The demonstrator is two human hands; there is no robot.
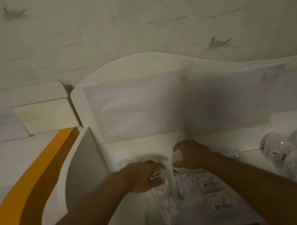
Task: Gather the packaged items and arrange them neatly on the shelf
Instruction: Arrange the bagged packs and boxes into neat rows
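On the smooth white shelf (132, 209), the left hand (144, 175) and right hand (192, 156) each curl their grip around crinkly clear plastic packets (182, 183).

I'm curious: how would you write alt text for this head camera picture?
Two bare hands reach onto a white shelf: the left hand rests on a clear plastic packet, the right hand curls around another clear packet. More clear packets sit to the right.

Clear plastic packets (179, 183) of small white items lie clustered on the white shelf (132, 209) — flat labelled packs (220, 201) alongside.
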